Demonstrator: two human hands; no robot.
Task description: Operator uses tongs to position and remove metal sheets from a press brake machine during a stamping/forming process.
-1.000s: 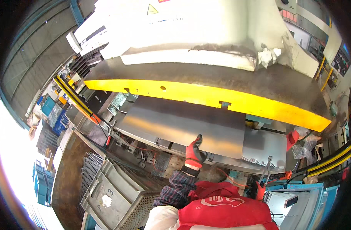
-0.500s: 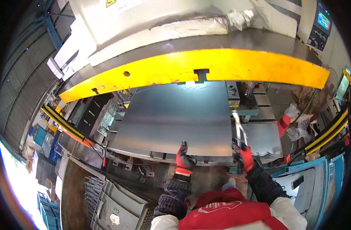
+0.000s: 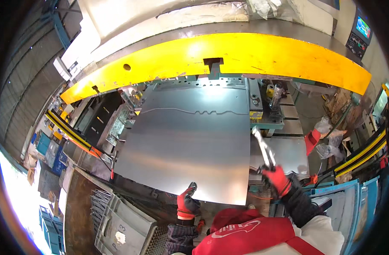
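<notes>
While my left hand (image 3: 187, 203) clamps the near edge of the metal sheet (image 3: 186, 148), thumb laid on top, my right hand (image 3: 278, 180) is closed around a silver tool (image 3: 263, 146) just beside the sheet's right edge. On my remote view, the sheet extends toward the yellow press beam (image 3: 169, 59); I cannot tell whether tool and sheet touch.

The metal sheet (image 3: 186, 146) is gleaming with a smooth satin finish, the hand tool (image 3: 263, 146) is glinting like polished metal, the scuffed beam (image 3: 262, 55) is shining, the plastic crate (image 3: 135, 222) is looking matt.
</notes>
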